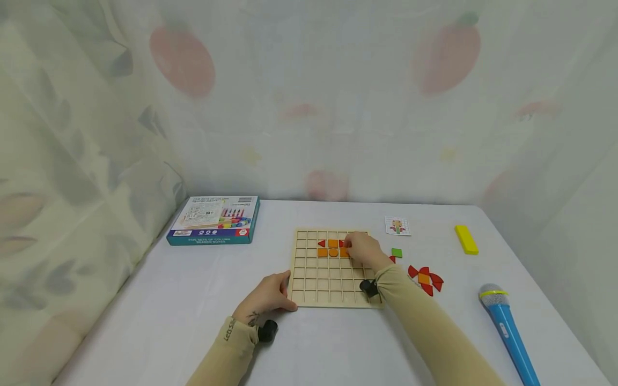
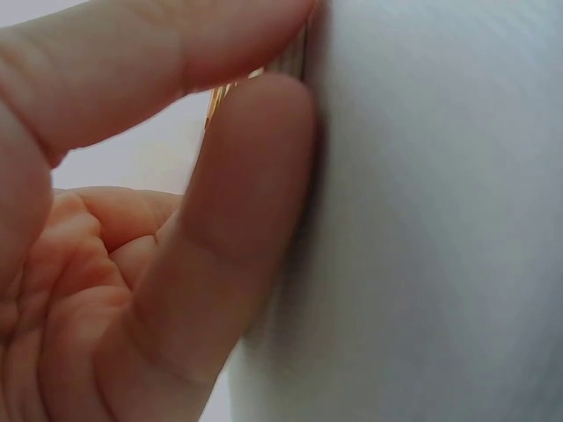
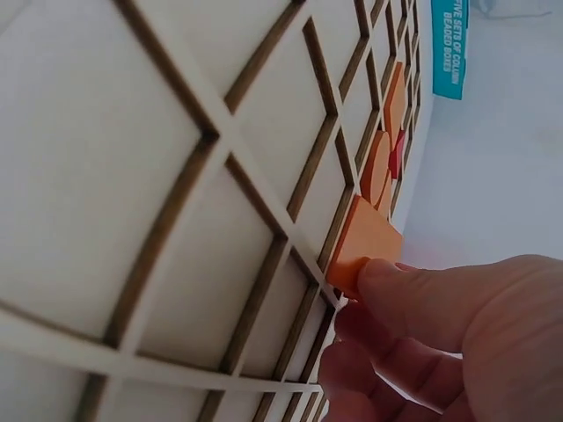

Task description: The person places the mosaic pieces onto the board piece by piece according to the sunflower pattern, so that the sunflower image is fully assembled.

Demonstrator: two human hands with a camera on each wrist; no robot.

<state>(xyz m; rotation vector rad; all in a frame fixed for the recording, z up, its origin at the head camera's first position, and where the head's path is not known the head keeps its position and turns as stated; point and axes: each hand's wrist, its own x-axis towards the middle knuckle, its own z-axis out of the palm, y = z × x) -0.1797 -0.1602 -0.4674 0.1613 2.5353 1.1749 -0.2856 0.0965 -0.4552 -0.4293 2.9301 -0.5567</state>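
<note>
A wooden grid board (image 1: 316, 279) lies flat on the white table. My left hand (image 1: 267, 294) holds its near left corner, the thumb by the front edge and the fingers along the left side. In the left wrist view, the thumb (image 2: 237, 185) touches the board's edge. Over the upper right of the grid, my right hand (image 1: 366, 250) pinches an orange square tile (image 3: 365, 244) between thumb and fingers; the tile touches its cell, tilted or seated I cannot tell. Beside it sit an orange round tile (image 1: 333, 253), other orange squares and red triangles, partly hidden by the hand.
Right of the board lie a green square (image 1: 397, 252), several red pieces (image 1: 436, 281) around an orange one, and a picture card (image 1: 398, 226). Farther right are a yellow block (image 1: 466, 239) and a blue microphone (image 1: 510, 335). A flat box (image 1: 212, 220) stands back left.
</note>
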